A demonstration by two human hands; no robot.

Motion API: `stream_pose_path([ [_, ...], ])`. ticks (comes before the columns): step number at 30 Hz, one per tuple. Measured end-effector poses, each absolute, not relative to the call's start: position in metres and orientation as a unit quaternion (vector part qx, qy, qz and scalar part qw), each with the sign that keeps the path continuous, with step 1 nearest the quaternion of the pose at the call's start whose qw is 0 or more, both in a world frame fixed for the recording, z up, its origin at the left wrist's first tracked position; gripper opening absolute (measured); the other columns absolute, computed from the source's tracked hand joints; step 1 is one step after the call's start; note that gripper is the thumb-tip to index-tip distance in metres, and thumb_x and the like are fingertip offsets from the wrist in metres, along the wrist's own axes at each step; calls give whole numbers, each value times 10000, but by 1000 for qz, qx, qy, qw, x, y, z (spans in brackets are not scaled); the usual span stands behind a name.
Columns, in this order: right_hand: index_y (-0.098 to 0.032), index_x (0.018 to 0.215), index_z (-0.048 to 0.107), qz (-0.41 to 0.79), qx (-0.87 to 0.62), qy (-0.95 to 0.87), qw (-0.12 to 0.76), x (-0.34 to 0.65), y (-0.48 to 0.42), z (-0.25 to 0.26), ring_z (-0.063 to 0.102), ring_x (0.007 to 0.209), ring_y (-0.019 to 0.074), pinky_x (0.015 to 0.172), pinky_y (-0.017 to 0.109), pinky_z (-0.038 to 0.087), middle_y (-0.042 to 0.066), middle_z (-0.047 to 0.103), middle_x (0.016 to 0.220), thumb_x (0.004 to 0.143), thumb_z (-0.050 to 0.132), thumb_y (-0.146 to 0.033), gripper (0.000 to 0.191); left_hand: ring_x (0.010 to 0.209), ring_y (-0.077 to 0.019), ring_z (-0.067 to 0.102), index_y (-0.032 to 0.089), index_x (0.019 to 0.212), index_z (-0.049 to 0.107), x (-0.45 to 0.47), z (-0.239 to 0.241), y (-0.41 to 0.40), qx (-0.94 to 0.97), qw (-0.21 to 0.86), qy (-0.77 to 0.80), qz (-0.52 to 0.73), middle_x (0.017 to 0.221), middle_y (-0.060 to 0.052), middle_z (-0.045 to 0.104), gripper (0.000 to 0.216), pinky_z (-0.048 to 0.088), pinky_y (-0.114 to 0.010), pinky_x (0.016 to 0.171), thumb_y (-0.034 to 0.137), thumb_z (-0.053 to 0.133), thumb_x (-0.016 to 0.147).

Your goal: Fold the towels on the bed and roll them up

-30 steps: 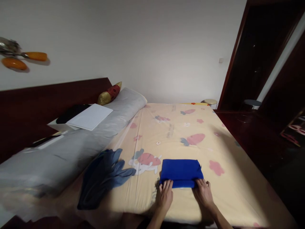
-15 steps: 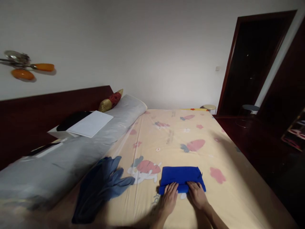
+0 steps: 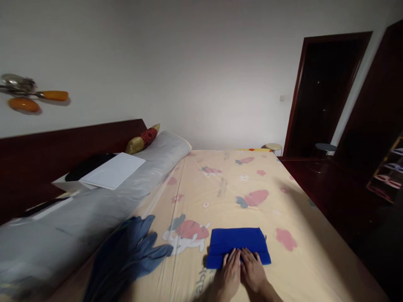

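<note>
A bright blue folded cloth (image 3: 237, 239) lies flat on the bed's patterned sheet (image 3: 217, 209), a rough rectangle with a folded band along its near side. Over the middle of that near band rests my left hand (image 3: 231, 270), fingers stretched out flat. My right hand (image 3: 252, 268) lies close beside it, fingers also extended and pressing on the cloth. The fingertips of both hands almost meet. Neither hand grips the fabric. To the left, a crumpled dark blue garment (image 3: 132, 251) with lighter, petal-like ends lies on the sheet.
A long grey bedding roll (image 3: 110, 209) runs along the dark headboard (image 3: 78, 138), with a white board (image 3: 115, 170) and a red and gold cushion (image 3: 145, 138) on it. Stools (image 3: 273, 147) stand beyond the bed's far right edge, near a dark door (image 3: 327, 92).
My hands have slid inward from the two sides of the cloth's near edge to its middle. The view has tilted slightly upward. The cloth still lies in the same place on the bed.
</note>
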State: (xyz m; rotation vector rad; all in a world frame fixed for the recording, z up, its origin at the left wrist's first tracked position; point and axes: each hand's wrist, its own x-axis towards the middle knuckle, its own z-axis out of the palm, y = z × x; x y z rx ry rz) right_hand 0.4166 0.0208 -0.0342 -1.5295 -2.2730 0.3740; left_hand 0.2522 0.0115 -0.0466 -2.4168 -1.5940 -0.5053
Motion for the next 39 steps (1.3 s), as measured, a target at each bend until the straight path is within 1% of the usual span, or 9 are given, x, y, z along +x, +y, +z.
stream_pose_path([
  [5,-262,1384,479,123,-614,-760,175,470,31,-38,394,1376,259,1102,512,325,68,454,1466,956,293,-510,529,1306,-177,493,331,1420,382,197,-33,12,-783,81,-602,-137,1438,5,516,460,422,-374,1021,365,353,963],
  [11,-264,1340,524,46,-664,-720,196,491,25,-52,349,1398,310,1060,566,329,86,429,1489,929,365,-442,475,1333,-245,456,401,1392,393,171,-29,0,-720,136,-666,-138,1468,8,482,460,317,-513,1071,307,380,942],
  [18,-299,1325,522,87,-596,-762,237,502,4,-51,487,1291,241,1022,436,386,50,552,1392,874,388,-234,475,1199,-193,577,381,1379,433,163,-51,-23,-736,137,-644,-155,1351,26,604,491,401,-373,972,221,378,919],
  [22,-299,1320,527,118,-591,-765,228,515,-4,-60,505,1276,245,993,421,396,44,555,1391,832,432,-217,504,1236,-174,552,353,1396,420,156,-55,-32,-752,112,-633,-148,1389,31,565,539,392,-390,990,165,352,896],
  [25,-270,1293,542,101,-612,-746,244,505,-3,-57,526,1245,241,980,417,386,65,583,1356,840,419,-212,473,1240,-185,548,330,1351,499,164,-51,-26,-731,101,-657,-153,1364,16,594,571,373,-422,1022,104,373,842],
  [29,-225,1165,607,80,-642,-728,226,484,9,-33,572,1130,242,943,394,375,94,660,1203,843,427,-217,369,1200,-220,574,310,1236,617,179,-38,-5,-696,63,-698,-153,1272,-9,667,541,342,-476,1063,74,442,781],
  [33,-212,1050,649,90,-646,-734,191,483,26,-12,586,1042,224,911,359,370,72,693,1058,742,425,-119,392,1196,-210,570,303,1149,657,182,-18,17,-695,12,-710,-113,1189,-9,703,482,319,-475,1084,68,456,779],
  [36,-210,969,682,100,-646,-737,173,492,30,-8,606,1004,252,892,383,389,78,710,1007,716,467,-167,335,1136,-209,607,271,1069,695,176,-11,22,-703,1,-706,-85,1080,-32,737,443,342,-446,1068,51,443,779],
  [39,-214,923,710,106,-649,-738,154,490,23,-7,624,986,292,883,436,400,103,722,973,708,473,-169,323,1155,-250,606,225,1107,695,179,-16,14,-702,4,-709,-67,1135,-84,724,450,356,-473,1069,45,423,797],
])
